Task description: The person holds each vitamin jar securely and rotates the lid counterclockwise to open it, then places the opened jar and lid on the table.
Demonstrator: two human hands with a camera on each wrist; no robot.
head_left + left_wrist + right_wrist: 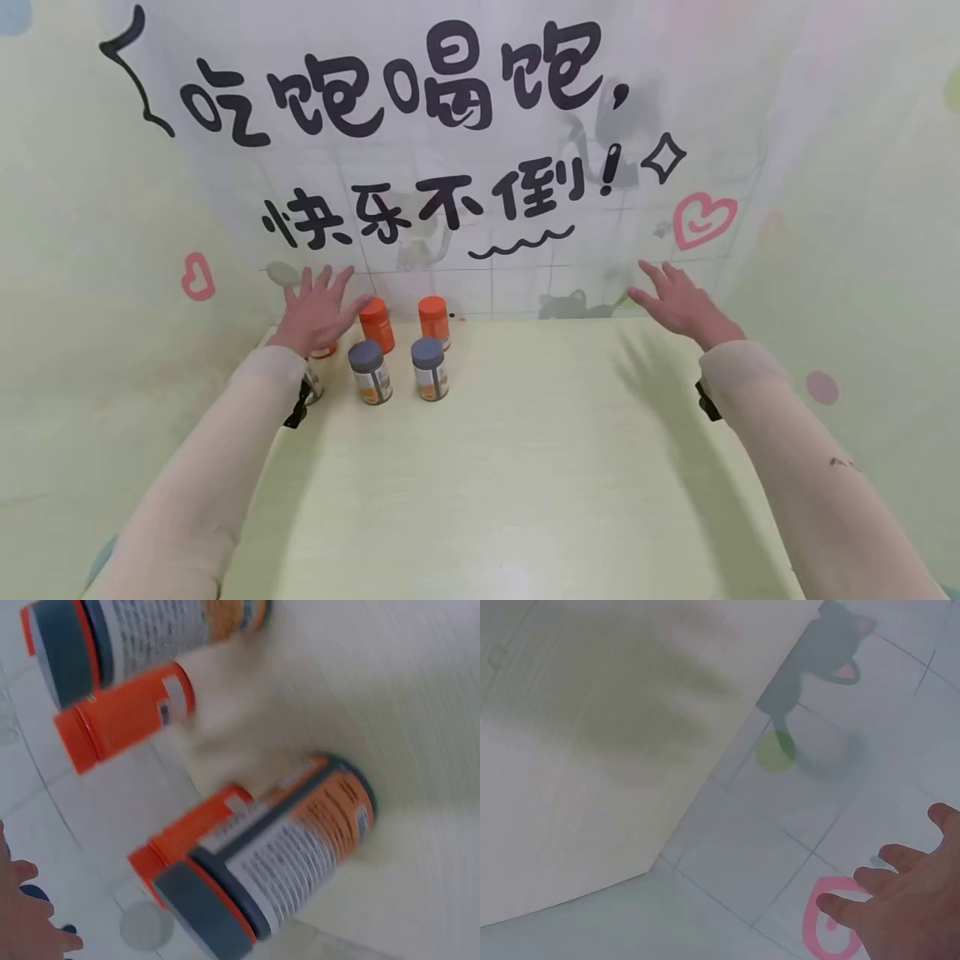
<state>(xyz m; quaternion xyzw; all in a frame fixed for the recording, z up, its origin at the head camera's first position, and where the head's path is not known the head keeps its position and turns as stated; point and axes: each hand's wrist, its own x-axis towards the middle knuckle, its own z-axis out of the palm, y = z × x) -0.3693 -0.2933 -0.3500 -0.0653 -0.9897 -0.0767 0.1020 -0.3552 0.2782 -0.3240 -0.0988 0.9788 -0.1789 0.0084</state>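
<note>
Cream-coloured sleeves flank the head view, where my left hand and my right hand extend forward, fingers spread and released, grasping nothing. Near my left hand, at the rear left of the counter, stand two grey-lidded jars, upright, with two orange jars behind them. Parts of another orange jar and a pale-labelled jar show beside my left wrist. My left thumb overlaps one orange lid; whether they touch, I cannot tell. My right hand is well apart from the jars, before the printed wall.

Left wrist view: the grey-lidded jars and orange jars appear aslant, slightly blurred; my loosened fingers enter at lower left, apart from them.

Right wrist view: my fingers spread at lower right, partly covering a pink heart; a shadow falls across the counter, beside a printed grey cat and green dot.
</note>
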